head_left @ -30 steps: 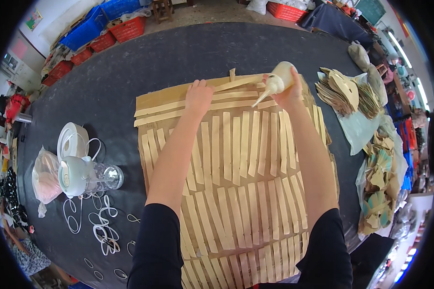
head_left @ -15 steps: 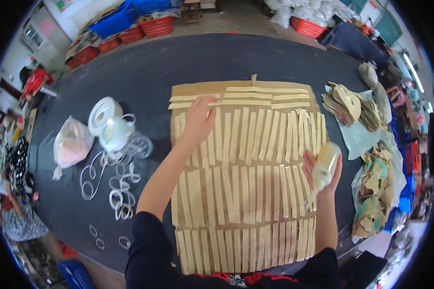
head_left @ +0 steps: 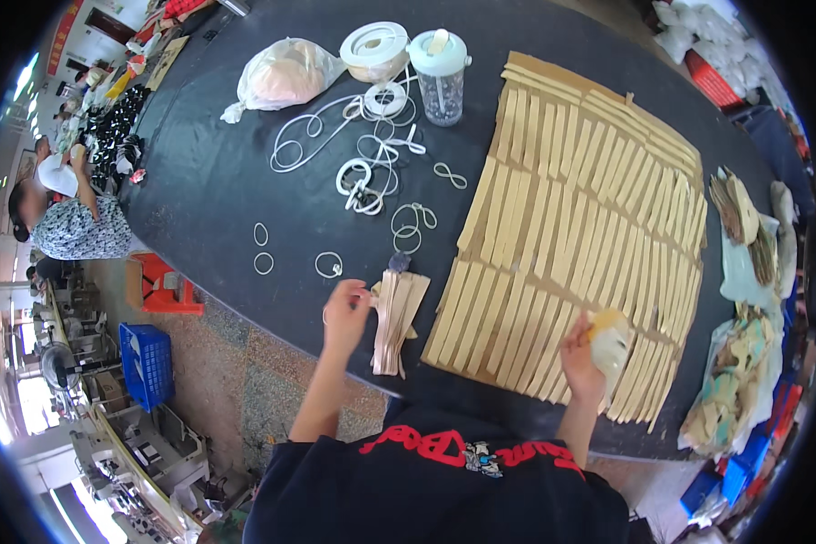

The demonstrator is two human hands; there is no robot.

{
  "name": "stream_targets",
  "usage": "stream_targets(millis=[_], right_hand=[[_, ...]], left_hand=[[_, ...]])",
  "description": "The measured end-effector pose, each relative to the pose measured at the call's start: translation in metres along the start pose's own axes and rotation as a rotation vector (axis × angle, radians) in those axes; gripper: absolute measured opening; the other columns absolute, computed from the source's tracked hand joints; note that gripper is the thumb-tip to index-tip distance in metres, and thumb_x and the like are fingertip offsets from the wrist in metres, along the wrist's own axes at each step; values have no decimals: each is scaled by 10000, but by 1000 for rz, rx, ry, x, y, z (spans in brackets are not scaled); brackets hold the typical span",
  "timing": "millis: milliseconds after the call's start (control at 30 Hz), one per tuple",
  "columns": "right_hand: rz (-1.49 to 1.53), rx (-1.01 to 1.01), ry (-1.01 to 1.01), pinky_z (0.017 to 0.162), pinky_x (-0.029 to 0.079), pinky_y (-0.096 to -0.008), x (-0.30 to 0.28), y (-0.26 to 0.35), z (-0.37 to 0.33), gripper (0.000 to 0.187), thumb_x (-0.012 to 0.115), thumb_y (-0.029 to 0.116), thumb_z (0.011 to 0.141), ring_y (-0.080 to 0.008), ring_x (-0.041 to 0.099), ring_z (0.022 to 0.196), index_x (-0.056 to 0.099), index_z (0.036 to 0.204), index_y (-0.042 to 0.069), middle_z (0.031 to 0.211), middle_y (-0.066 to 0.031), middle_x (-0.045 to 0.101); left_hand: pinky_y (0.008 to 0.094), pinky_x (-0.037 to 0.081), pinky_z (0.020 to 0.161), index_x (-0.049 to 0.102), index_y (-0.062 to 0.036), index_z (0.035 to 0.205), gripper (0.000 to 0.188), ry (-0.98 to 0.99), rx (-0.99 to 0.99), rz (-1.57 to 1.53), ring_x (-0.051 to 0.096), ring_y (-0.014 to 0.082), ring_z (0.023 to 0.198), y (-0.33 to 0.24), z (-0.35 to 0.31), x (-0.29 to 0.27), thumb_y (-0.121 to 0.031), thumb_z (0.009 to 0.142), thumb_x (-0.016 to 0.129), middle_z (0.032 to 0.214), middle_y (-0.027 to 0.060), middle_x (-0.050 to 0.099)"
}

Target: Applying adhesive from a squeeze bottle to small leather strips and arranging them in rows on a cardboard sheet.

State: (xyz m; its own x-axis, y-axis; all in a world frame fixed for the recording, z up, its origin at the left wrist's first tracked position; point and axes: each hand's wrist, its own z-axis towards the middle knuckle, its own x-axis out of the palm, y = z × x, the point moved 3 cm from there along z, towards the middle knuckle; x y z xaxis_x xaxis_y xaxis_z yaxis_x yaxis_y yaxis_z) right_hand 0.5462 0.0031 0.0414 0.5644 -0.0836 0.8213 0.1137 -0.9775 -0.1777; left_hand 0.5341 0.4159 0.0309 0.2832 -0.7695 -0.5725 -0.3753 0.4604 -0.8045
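My right hand (head_left: 582,363) is closed around a squeeze bottle (head_left: 610,349) with pale, yellowish contents, held over the lower right of a cardboard sheet (head_left: 537,243). Rows of narrow cream strips (head_left: 508,313) cover that sheet. On the left, my left hand (head_left: 344,319) is beside a fanned bundle of similar strips (head_left: 396,322) near the table's front edge. Its fingers are partly bent and apart, with their tips by the bundle's left edge. A dark lump (head_left: 399,262) lies at the bundle's far end.
Beyond the left hand lie loose white elastic loops (head_left: 414,227), a tape-like roll (head_left: 374,52), a lidded clear cup (head_left: 441,80) and a knotted plastic bag (head_left: 287,74). Bags of cut pieces (head_left: 734,381) line the table's right side. Another person (head_left: 77,218) sits at far left.
My left hand has moved from the sheet's top rows to the strip bundle at the near left. The view has swung left. My right hand still holds the bottle, now over the sheet's near part.
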Motion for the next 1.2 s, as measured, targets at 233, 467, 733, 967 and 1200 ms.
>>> stream_targets(millis=[233,467,733,967,1200], right_hand=[[-227,196,-98,878,415,-408,-9,-99,-22,644,512,587,786,-321,528,1071,564,958,-32,1170,-214,538],[-357,444,23,894,411,-396,-20,-161,-13,734,415,680,781,-367,492,1109,584,966,-9,1159,-265,521],[-428,520,57,987,355,-422,-35,-217,19,770,422,655,799,-387,451,1154,427,1198,-4,1225,-297,445],[-479,452,-13,999,354,-433,-49,-220,36,769,444,635,798,-407,427,1169,386,1238,8,1213,-322,438],[-647,365,24,839,472,-391,-44,-242,64,561,461,561,834,-266,594,902,497,1090,63,961,-96,591]], left_hand=[[277,482,651,582,39,913,275,-41,-211,-111,603,158,697,21,-31,39,-124,728,703,784,103,634],[250,470,623,615,49,900,275,14,-156,-207,591,111,669,50,-24,32,-149,739,716,768,72,646],[249,468,603,603,37,958,289,53,-55,-373,580,113,646,45,-24,32,-132,745,699,738,79,641],[267,495,641,538,4,1040,368,9,-45,-213,612,150,683,30,-28,29,-90,726,708,764,95,642],[260,497,619,522,-4,1024,314,0,-51,-310,614,135,669,45,-25,32,-68,755,669,768,96,639]])
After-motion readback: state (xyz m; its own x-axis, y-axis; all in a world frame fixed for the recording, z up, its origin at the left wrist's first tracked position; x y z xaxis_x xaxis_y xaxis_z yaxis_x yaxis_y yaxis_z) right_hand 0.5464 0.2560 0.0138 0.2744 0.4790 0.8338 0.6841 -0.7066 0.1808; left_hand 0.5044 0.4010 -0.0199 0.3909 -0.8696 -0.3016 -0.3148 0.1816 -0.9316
